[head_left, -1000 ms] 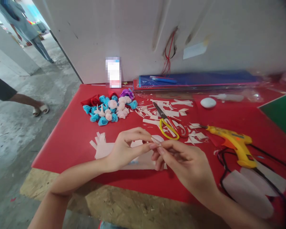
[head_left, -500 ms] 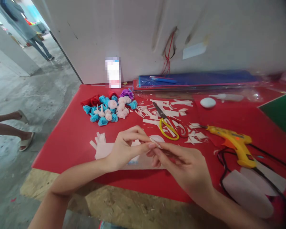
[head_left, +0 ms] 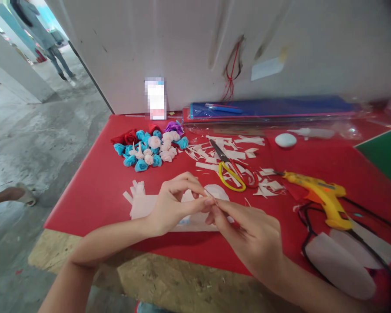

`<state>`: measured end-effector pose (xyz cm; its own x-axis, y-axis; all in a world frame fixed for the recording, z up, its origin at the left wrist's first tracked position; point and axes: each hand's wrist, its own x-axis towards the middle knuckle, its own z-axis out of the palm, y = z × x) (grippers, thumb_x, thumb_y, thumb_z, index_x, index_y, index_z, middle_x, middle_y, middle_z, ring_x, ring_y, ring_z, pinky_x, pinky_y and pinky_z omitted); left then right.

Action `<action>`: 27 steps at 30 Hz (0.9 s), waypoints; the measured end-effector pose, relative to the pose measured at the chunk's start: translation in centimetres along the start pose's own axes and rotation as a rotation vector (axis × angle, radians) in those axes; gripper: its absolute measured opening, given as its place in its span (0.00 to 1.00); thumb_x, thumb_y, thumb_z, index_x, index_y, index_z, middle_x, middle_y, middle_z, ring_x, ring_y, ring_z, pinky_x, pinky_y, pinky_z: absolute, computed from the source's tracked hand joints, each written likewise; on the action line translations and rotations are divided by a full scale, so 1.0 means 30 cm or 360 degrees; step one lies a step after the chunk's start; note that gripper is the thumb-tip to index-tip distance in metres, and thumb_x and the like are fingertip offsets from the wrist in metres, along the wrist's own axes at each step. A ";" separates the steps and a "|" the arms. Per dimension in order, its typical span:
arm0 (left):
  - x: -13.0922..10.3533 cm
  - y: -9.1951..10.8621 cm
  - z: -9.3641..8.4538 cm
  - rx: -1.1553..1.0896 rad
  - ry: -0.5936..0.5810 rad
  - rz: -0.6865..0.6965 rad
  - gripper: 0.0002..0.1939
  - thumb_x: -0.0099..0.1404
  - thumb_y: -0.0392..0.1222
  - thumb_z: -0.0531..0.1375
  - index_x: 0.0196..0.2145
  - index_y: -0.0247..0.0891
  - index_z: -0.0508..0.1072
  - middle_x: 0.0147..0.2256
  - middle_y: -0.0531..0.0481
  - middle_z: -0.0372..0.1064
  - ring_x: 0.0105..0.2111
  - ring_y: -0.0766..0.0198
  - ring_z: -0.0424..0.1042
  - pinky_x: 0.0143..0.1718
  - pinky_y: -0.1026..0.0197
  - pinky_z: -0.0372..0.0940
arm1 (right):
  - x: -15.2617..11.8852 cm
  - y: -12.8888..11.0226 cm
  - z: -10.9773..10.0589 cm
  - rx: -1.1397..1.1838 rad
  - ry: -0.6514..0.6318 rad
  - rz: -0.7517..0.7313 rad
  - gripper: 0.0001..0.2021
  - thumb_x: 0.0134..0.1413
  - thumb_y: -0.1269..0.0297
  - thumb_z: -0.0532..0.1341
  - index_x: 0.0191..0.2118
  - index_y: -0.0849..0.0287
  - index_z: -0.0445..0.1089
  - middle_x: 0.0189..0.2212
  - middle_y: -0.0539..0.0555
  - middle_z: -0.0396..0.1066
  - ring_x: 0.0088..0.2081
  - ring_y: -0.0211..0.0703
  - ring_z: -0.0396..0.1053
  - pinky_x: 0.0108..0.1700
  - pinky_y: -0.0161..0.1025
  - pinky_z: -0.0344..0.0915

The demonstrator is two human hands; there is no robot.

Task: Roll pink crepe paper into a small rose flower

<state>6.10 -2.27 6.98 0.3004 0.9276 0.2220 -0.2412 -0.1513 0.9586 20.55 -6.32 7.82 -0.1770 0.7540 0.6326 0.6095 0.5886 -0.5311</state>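
My left hand (head_left: 179, 204) and my right hand (head_left: 250, 230) meet fingertip to fingertip above the front of the red table. Both pinch a small pale piece of paper (head_left: 210, 194), mostly hidden by the fingers. Beneath them lie pale paper sheets (head_left: 143, 206), with thin strips at their left end. Beyond my hands, open scissors (head_left: 230, 167) with yellow and red handles rest among white paper scraps (head_left: 211, 152). A pile of blue, pink, red and purple paper flowers (head_left: 150, 148) sits at the back left.
A yellow glue gun (head_left: 326, 193) with black cables lies at the right, near pale rounded sheets (head_left: 339, 265). Further back are a white egg-shaped object (head_left: 285, 140), a lit phone (head_left: 156, 98) and blue wrapped material (head_left: 273, 108). People's legs (head_left: 57, 61) show at the left.
My right hand has shifted slightly left and turned, and less of the small paper shows between the fingertips. In the background, the people have moved.
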 end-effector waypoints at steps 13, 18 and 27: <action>0.001 -0.008 -0.006 0.0165 -0.0112 0.0089 0.07 0.55 0.39 0.65 0.23 0.36 0.70 0.24 0.54 0.63 0.27 0.70 0.63 0.31 0.64 0.62 | -0.008 0.005 0.002 -0.0019 -0.0104 -0.0062 0.08 0.60 0.74 0.51 0.34 0.56 0.63 0.20 0.46 0.71 0.17 0.34 0.69 0.22 0.32 0.64; 0.011 -0.004 -0.018 0.0235 -0.0236 0.0135 0.06 0.57 0.37 0.62 0.26 0.36 0.68 0.26 0.53 0.63 0.29 0.69 0.64 0.33 0.64 0.62 | -0.010 0.012 -0.004 -0.0069 -0.0206 -0.0091 0.11 0.61 0.73 0.48 0.30 0.56 0.62 0.19 0.47 0.70 0.18 0.35 0.69 0.23 0.32 0.63; 0.039 0.042 -0.056 0.0637 -0.0586 0.0282 0.06 0.61 0.34 0.58 0.27 0.37 0.64 0.26 0.54 0.64 0.29 0.68 0.64 0.36 0.62 0.62 | 0.024 0.045 -0.040 -0.0065 -0.0471 -0.0225 0.11 0.63 0.72 0.47 0.32 0.58 0.64 0.20 0.47 0.71 0.19 0.34 0.70 0.23 0.31 0.63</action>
<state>4.59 -0.79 8.16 0.6061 0.7071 0.3643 0.0294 -0.4776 0.8781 22.18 -5.34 8.23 -0.4753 0.7214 0.5037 0.5925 0.6856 -0.4229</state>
